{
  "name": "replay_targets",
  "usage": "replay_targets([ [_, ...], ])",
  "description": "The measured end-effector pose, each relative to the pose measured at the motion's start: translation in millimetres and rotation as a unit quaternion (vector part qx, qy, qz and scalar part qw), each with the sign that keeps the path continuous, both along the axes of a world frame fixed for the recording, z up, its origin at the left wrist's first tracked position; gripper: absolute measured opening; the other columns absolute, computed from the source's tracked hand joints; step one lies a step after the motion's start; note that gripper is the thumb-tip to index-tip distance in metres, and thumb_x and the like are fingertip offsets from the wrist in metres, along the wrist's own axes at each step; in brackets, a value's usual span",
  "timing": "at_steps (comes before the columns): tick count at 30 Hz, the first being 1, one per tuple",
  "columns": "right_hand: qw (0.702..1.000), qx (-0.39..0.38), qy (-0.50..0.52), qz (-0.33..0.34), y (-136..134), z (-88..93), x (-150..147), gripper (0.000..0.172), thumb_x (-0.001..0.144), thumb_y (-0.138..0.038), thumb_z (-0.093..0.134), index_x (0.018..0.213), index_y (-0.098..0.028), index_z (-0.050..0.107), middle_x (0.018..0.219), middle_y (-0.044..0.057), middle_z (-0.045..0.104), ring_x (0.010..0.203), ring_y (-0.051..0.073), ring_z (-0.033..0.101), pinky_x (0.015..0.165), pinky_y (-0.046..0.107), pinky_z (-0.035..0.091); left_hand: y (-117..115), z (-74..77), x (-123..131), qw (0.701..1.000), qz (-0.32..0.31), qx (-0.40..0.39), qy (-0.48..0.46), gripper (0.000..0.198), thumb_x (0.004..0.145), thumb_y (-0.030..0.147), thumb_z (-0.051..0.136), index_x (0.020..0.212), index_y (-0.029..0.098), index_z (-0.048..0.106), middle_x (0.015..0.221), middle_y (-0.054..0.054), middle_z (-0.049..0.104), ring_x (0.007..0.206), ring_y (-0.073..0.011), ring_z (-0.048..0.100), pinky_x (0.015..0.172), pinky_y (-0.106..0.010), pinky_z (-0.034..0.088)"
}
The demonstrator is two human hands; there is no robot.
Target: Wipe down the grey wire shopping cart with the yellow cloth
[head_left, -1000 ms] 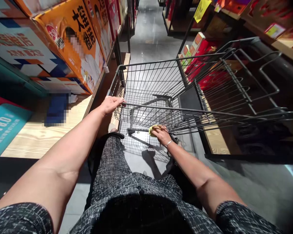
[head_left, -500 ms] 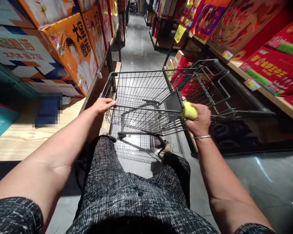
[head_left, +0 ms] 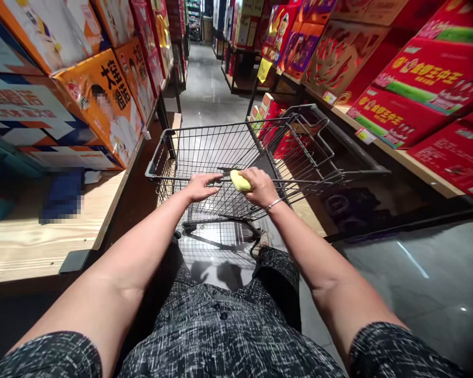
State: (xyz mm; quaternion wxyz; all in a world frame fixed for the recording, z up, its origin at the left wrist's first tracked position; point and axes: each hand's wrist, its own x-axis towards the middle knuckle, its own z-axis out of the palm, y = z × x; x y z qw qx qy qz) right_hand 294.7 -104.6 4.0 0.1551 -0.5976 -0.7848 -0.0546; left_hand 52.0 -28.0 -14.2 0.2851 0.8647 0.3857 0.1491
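A black wire shopping cart [head_left: 169,139] stands in the aisle in front of me, and I see nothing in its basket. My left hand [head_left: 201,185] lies on the near top rail of the cart, fingers curled over the bar. My right hand [head_left: 260,187] is beside it on the same rail, closed on a yellow cloth [head_left: 240,180] that is pressed against the bar. A thin bracelet circles my right wrist. The cart's child seat flap [head_left: 311,147] hangs folded out at the right.
A wooden shelf [head_left: 31,236] with orange and blue boxes [head_left: 102,100] runs along the left. Red boxes [head_left: 402,100] fill the wooden shelves on the right. The grey tiled aisle [head_left: 205,84] leads straight ahead past more racks.
My right hand carried the yellow cloth from the cart's lower frame up to the right corner, then left along the top rail. My left hand slid from the left corner toward the middle.
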Motion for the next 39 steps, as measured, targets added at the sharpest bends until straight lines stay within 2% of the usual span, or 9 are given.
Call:
replay_targets([
  [6,0.997,0.038,-0.028,-0.059,-31.8,13.0,126.1,0.056,0.071,-0.025,0.063,0.126,-0.02,0.065,0.118,0.012,0.068,0.109,0.029,0.057,0.093,0.042,0.034,12.6,-4.3,-10.3,0.999,0.011,-0.02,-0.028,0.048,0.087,0.04,0.061,0.132,0.028,0.068,0.137,-0.006,0.068,0.134,-0.0289,0.055,0.122,-0.056,0.026],
  [9,0.991,0.065,-0.057,-0.098,-44.8,15.5,158.8,0.055,0.069,-0.027,0.062,0.124,-0.02,0.065,0.113,0.01,0.069,0.108,0.029,0.059,0.102,0.047,0.03,16.8,-6.3,-13.4,0.998,0.021,-0.036,-0.049,0.046,0.085,0.04,0.062,0.129,0.028,0.07,0.136,-0.006,0.068,0.132,-0.029,0.057,0.12,-0.056,0.03],
  [13,0.987,0.088,-0.059,-0.119,-47.3,9.2,143.5,0.053,0.072,-0.028,0.063,0.125,-0.019,0.065,0.113,0.011,0.067,0.106,0.029,0.057,0.103,0.048,0.03,23.3,-6.4,-20.5,0.995,0.052,-0.05,-0.069,0.041,0.083,0.039,0.064,0.12,0.026,0.073,0.124,-0.007,0.074,0.121,-0.0266,0.063,0.116,-0.051,0.037],
  [18,0.988,0.072,-0.013,-0.137,-31.3,-1.4,69.7,0.054,0.078,-0.026,0.064,0.131,-0.02,0.062,0.118,0.014,0.062,0.099,0.029,0.054,0.085,0.039,0.037,27.0,5.2,-12.7,0.992,0.124,-0.015,-0.01,0.034,0.083,0.051,0.063,0.1,0.023,0.075,0.106,-0.007,0.076,0.111,-0.0301,0.064,0.112,-0.055,0.039],
  [23,0.995,0.029,-0.03,-0.093,-10.4,-4.2,-12.6,0.056,0.083,-0.028,0.067,0.138,-0.025,0.057,0.126,0.014,0.058,0.096,0.028,0.05,0.081,0.039,0.035,18.7,17.4,21.1,0.996,0.072,0.054,-0.015,0.055,0.1,0.053,0.031,0.11,0.021,0.075,0.139,-0.009,0.061,0.128,-0.0299,0.054,0.114,-0.052,0.037],
  [26,0.997,0.03,-0.02,-0.061,-1.1,-3.1,-37.8,0.053,0.083,-0.026,0.066,0.136,-0.026,0.058,0.127,0.014,0.059,0.096,0.029,0.05,0.081,0.04,0.033,13.6,19.6,31.4,0.998,0.056,0.016,-0.009,0.068,0.104,0.05,0.013,0.117,0.021,0.074,0.136,-0.009,0.065,0.129,-0.0292,0.055,0.115,-0.052,0.034],
  [29,0.998,0.016,-0.032,-0.042,-2.2,3.0,-31.0,0.048,0.084,-0.023,0.062,0.131,-0.025,0.061,0.127,0.013,0.061,0.097,0.027,0.051,0.082,0.04,0.031,12.5,20.8,30.1,0.999,0.034,-0.025,0.024,0.077,0.104,0.053,0.005,0.117,0.023,0.075,0.12,-0.007,0.074,0.127,-0.0308,0.057,0.117,-0.055,0.028],
  [34,0.993,0.034,-0.076,-0.08,-36.7,14.7,31.9,0.048,0.078,-0.017,0.061,0.125,-0.025,0.064,0.123,0.01,0.064,0.101,0.028,0.052,0.093,0.045,0.027,14.3,21.8,27.7,0.998,0.036,-0.053,0.015,0.08,0.105,0.052,0.003,0.105,0.024,0.078,0.109,-0.005,0.078,0.123,-0.0296,0.061,0.117,-0.055,0.025],
  [39,0.983,0.117,-0.079,-0.12,-72.2,-7.2,82.8,0.045,0.085,-0.016,0.055,0.127,-0.029,0.065,0.128,0.01,0.063,0.116,0.031,0.049,0.104,0.053,0.023,12.9,21.3,31.1,0.998,0.042,-0.055,0.0,0.077,0.106,0.049,0.007,0.104,0.022,0.078,0.108,-0.005,0.078,0.126,-0.0295,0.058,0.118,-0.055,0.022],
])
